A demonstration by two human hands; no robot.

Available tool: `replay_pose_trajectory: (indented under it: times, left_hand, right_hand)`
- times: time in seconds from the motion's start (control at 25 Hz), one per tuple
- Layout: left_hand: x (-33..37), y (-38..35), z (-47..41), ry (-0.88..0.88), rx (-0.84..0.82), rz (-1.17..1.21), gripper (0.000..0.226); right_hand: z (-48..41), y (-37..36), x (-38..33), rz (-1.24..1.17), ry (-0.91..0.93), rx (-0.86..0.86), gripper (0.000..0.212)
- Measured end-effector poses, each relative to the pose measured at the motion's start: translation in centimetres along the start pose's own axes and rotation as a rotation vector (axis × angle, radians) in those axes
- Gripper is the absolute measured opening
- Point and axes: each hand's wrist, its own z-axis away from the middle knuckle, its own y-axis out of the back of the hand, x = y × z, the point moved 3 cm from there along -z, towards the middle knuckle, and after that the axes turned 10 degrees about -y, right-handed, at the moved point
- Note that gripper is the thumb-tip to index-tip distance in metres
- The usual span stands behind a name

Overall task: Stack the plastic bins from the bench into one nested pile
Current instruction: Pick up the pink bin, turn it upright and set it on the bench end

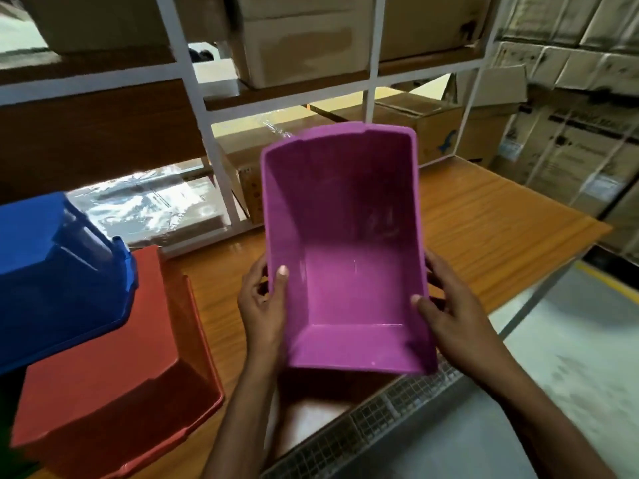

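A purple plastic bin (345, 243) hangs above the wooden bench (484, 229), its open side turned toward me so I see its empty inside. My left hand (262, 305) grips its left wall, thumb inside the rim. My right hand (449, 312) grips the right wall the same way. To the left a red bin (114, 375) stands on the bench, and a blue bin (58, 278) sits tilted on top of it.
A white metal shelf frame (214, 140) with wooden boards and cardboard boxes (304, 39) stands behind the bench. More boxes are stacked at the right (570, 133). A metal grating (380, 416) runs along the bench's near edge, with grey floor (570, 357) beyond.
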Motion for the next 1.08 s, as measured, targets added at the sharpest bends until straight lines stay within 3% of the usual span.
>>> replay_pose_trajectory:
  times: [0.16,0.36,0.48,0.56,0.64,0.68,0.76,0.88,1.08]
  left_hand:
    - [-1.0,-3.7,1.6,0.124,-0.065,0.097,0.035]
    - [1.8,-9.6,2.7,0.215,-0.361,0.033,0.054]
    - [4.8,-14.2,3.8,0.245,-0.535,-0.039,0.044]
    - [6.2,-18.2,4.4,0.299,-0.492,-0.066,0.027]
    - [7.1,-22.9,4.9,0.373,-0.425,-0.080,0.016]
    - [7.5,-25.3,5.3,0.399,-0.418,-0.086,0.017]
    - [8.1,-29.6,6.4,0.426,-0.412,-0.092,0.018]
    - [8.2,-34.7,8.3,0.418,-0.392,-0.087,0.020]
    - [7.3,-39.7,9.7,0.441,-0.402,-0.147,0.022]
  right_hand:
    - [1.2,1.6,-2.0,0.165,0.119,0.134,0.072]
    - [-0.7,9.4,0.2,-0.029,-0.055,0.227,0.067]
    - [-2.5,16.4,2.8,-0.206,-0.167,0.246,0.053]
    - [-4.9,21.0,5.7,-0.380,-0.335,0.128,0.041]
    - [-7.2,25.5,8.7,-0.494,-0.517,-0.010,0.047]
    - [-8.1,27.5,10.1,-0.539,-0.592,-0.049,0.055]
    - [-9.4,30.9,12.7,-0.602,-0.683,-0.079,0.049]
    - [-11.1,35.2,15.7,-0.614,-0.701,-0.111,0.034]
    - [-16.0,39.1,17.9,-0.522,-0.605,-0.204,0.036]
